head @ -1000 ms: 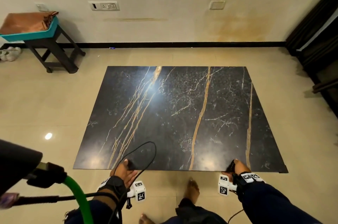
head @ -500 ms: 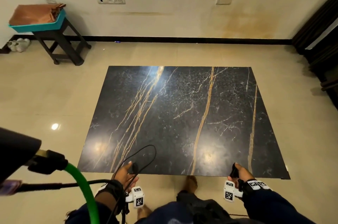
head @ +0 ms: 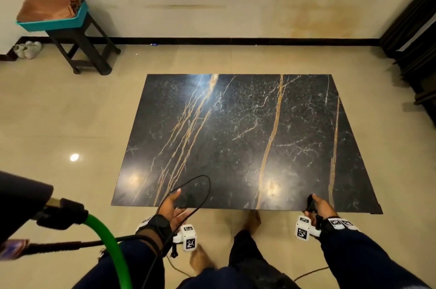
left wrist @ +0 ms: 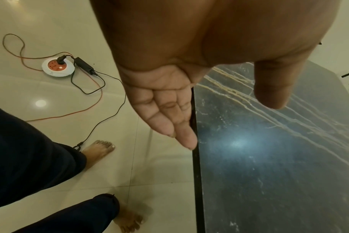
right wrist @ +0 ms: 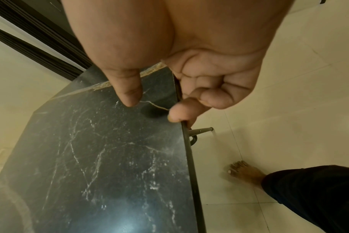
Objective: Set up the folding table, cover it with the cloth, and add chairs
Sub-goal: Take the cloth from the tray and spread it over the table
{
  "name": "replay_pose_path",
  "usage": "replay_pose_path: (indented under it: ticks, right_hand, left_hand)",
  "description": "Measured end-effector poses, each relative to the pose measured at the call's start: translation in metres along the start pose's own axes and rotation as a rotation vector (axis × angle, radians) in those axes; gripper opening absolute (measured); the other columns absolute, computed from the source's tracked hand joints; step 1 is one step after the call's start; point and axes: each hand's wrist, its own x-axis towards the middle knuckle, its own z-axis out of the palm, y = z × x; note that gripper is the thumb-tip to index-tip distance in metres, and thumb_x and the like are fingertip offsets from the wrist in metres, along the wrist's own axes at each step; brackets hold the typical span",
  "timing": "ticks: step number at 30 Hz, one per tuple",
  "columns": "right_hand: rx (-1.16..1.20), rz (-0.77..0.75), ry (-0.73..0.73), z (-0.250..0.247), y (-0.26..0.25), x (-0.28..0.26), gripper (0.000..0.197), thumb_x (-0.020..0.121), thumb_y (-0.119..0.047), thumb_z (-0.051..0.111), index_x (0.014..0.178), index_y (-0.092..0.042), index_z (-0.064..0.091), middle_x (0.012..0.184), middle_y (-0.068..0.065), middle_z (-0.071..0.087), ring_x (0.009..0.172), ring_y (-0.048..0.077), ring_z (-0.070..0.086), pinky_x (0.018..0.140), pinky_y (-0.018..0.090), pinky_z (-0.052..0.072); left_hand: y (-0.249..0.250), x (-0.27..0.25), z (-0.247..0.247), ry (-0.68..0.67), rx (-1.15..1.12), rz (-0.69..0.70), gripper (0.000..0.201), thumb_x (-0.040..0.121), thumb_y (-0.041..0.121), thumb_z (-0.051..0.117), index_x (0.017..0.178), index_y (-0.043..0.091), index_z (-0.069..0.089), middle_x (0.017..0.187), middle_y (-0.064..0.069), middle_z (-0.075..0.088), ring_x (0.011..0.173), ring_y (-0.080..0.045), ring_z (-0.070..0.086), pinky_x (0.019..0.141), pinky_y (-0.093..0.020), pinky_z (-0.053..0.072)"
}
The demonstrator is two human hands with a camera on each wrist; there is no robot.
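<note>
The folding table stands on its legs in the middle of the floor, its black marble-look top with gold veins facing up. My left hand hovers at the near edge with straight fingers and holds nothing; in the left wrist view the left hand has its fingers beside the table and its thumb above the top. My right hand grips the near edge further right, and in the right wrist view the right hand curls its fingers at the rim of the table. A folded copper-brown cloth lies far back left.
The cloth sits in a teal tray on a black stool against the wall, with white shoes beside it. Dark furniture lines the right side. A round extension socket with cables lies on the floor behind me.
My left hand has let go of the table's near edge and opened. The right hand stays at the edge. My feet have stepped back a little.
</note>
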Motion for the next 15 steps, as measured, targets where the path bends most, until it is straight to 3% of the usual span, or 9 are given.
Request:
replay_pose_path:
  ticks: [2,6,8,9,11,12,15]
  right_hand:
    - [-0.029,-0.005,-0.014,-0.002,0.004,-0.010,0.038,0.093,-0.046,0.059,0.097,-0.009,0.061,0.066,0.015,0.053,0.029,0.017,0.038,0.032,0.018,0.033]
    - [-0.069,-0.083,0.037,-0.010,0.010,-0.026,0.042,0.095,-0.046,0.062,0.111,-0.007,0.062,0.081,0.015,0.067,0.050,0.022,0.050,0.045,0.026,0.041]
    - [-0.133,-0.150,0.097,-0.015,0.010,-0.031,0.051,0.091,-0.041,0.068,0.122,0.000,0.061,0.088,0.016,0.069,0.064,0.028,0.060,0.062,0.037,0.053]
    - [-0.242,-0.221,0.195,-0.020,0.011,-0.033,0.058,0.087,-0.039,0.071,0.127,0.001,0.060,0.098,0.019,0.070,0.075,0.032,0.064,0.075,0.041,0.056]
    - [-0.455,-0.411,0.371,-0.022,0.009,-0.040,0.063,0.082,-0.033,0.074,0.135,-0.004,0.054,0.126,0.021,0.062,0.103,0.039,0.063,0.094,0.045,0.052]
    - [-0.517,-0.522,0.384,-0.019,0.008,-0.043,0.067,0.082,-0.030,0.074,0.140,-0.008,0.050,0.137,0.020,0.054,0.116,0.041,0.058,0.101,0.047,0.049]
    - [-0.898,-0.725,0.249,-0.006,0.009,-0.041,0.084,0.081,-0.038,0.074,0.153,-0.027,0.031,0.157,0.010,0.031,0.139,0.040,0.040,0.113,0.052,0.040]
  left_hand:
    - [-0.005,0.006,-0.007,-0.012,-0.017,0.002,0.074,0.094,0.050,0.059,0.149,0.004,0.041,0.143,-0.018,0.051,0.094,-0.032,0.062,0.083,-0.038,0.047]
    - [-0.019,0.004,-0.021,-0.020,0.020,0.021,0.080,0.091,0.054,0.062,0.153,0.011,0.035,0.149,-0.010,0.050,0.119,-0.034,0.060,0.096,-0.039,0.048]
    - [-0.023,-0.002,-0.024,-0.008,0.097,0.073,0.073,0.088,0.053,0.067,0.148,0.016,0.045,0.142,-0.009,0.058,0.114,-0.035,0.064,0.097,-0.041,0.048]
    - [-0.027,-0.003,-0.026,0.019,0.165,0.118,0.066,0.088,0.051,0.069,0.141,0.015,0.052,0.135,-0.009,0.063,0.106,-0.035,0.067,0.094,-0.041,0.049]
    - [-0.034,-0.002,-0.026,0.116,0.413,0.264,0.058,0.088,0.047,0.072,0.131,0.011,0.061,0.121,-0.012,0.069,0.092,-0.036,0.070,0.085,-0.037,0.051]
    - [-0.036,-0.003,-0.025,0.173,0.597,0.343,0.060,0.086,0.048,0.074,0.132,0.012,0.060,0.119,-0.013,0.070,0.095,-0.036,0.071,0.085,-0.036,0.052]
    - [-0.045,-0.008,-0.017,0.260,1.079,0.580,0.068,0.083,0.049,0.075,0.139,0.018,0.055,0.138,-0.007,0.058,0.124,-0.030,0.058,0.103,-0.035,0.046]
